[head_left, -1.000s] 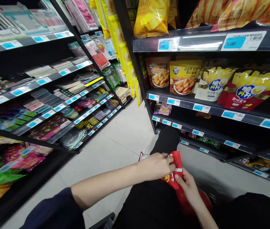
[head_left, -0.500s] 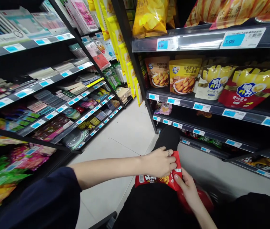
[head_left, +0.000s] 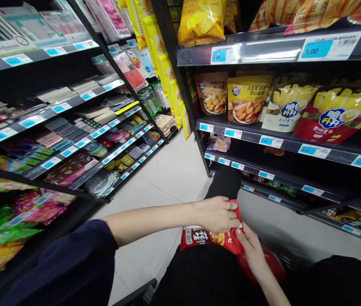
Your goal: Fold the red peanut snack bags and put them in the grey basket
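Both my hands hold a small red snack packet (head_left: 210, 239) low in the middle of the view, over my dark trouser leg (head_left: 225, 182). My left hand (head_left: 216, 213), with a ring on one finger, grips the packet's top edge from above. My right hand (head_left: 253, 251) pinches its right end from below. More red packaging (head_left: 271, 263) shows beneath my right hand, partly hidden.
Black shelves (head_left: 263, 142) on the right carry yellow and red chip bags (head_left: 336, 114) with blue price tags. A second shelf unit (head_left: 72, 140) on the left holds flat packets and stationery. A pale tiled aisle floor (head_left: 164, 178) runs between them.
The red packet has turned so its printed face hangs below my left hand. Both hands shifted slightly up and left while keeping hold.
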### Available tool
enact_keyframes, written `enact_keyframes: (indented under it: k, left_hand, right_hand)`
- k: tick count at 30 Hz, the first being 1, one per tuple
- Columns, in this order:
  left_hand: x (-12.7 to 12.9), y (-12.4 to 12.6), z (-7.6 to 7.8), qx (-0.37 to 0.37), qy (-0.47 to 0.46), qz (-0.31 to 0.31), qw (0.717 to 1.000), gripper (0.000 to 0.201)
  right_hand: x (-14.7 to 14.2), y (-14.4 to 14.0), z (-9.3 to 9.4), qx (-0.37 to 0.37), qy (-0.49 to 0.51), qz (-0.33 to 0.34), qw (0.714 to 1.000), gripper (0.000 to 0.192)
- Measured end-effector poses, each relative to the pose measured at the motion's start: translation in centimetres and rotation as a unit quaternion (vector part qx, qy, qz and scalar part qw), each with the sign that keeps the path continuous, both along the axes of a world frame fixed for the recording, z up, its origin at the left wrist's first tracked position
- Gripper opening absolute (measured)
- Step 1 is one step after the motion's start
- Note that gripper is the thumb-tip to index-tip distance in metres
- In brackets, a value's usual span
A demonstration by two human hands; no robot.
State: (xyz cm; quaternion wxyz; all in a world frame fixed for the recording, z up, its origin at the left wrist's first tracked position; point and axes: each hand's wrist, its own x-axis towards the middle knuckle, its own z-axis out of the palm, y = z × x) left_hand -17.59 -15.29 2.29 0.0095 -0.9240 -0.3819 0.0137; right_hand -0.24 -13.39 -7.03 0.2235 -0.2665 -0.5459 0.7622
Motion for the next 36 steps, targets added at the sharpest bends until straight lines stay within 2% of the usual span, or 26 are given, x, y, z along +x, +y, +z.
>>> enact_keyframes:
  k: [4,6,11,15,18,21,23,25,28,30,36]
  left_hand:
    - [0.0,0.5,-0.4,-0.041,-0.042,0.043,0.997,0.019]
    - [0.1,0.6,-0.4,-0.053,-0.063,0.055,0.995,0.018]
    - [0.2,0.4,-0.5,-0.061,-0.072,0.076,0.993,0.016]
    - [0.2,0.1,-0.6,-0.006,-0.008,0.075,0.997,0.012]
    - [0.6,0.1,-0.4,0.020,0.032,0.064,0.997,0.015]
    - [1.0,0.8,-0.3,0.023,0.036,0.013,0.999,0.016]
    - [1.3,1.4,-0.6,0.015,0.031,-0.030,0.999,0.017]
    - [1.4,2.1,-1.2,-0.004,0.017,-0.044,0.999,0.017]
    - [1.3,2.7,-2.2,-0.044,-0.021,-0.011,0.999,0.016]
    - [1.1,2.8,-2.6,-0.063,-0.053,0.022,0.996,0.017]
    - [0.4,2.4,-2.3,-0.092,-0.103,0.110,0.984,0.017]
  right_hand:
    - [0.4,0.1,0.2,0.057,-0.040,-0.007,0.998,0.038]
    - [0.6,0.1,0.2,0.059,-0.042,-0.006,0.997,0.035]
    - [0.1,-0.4,-0.2,-0.021,-0.013,-0.061,0.998,0.035]
    - [-0.2,0.0,0.0,-0.048,-0.020,-0.059,0.997,0.037]
    - [0.0,1.0,0.7,0.012,-0.053,-0.023,0.998,0.035]
    - [0.3,1.6,1.4,0.089,-0.111,-0.005,0.990,0.031]
    - [0.5,1.7,1.6,0.125,-0.159,-0.012,0.979,0.029]
    - [0.6,1.5,1.6,0.150,-0.194,-0.031,0.969,0.029]
    - [0.8,1.3,1.2,0.172,-0.205,-0.054,0.962,0.032]
    - [0.9,1.3,0.8,0.163,-0.189,-0.051,0.967,0.034]
    - [0.8,1.4,-0.2,0.066,-0.109,-0.021,0.992,0.036]
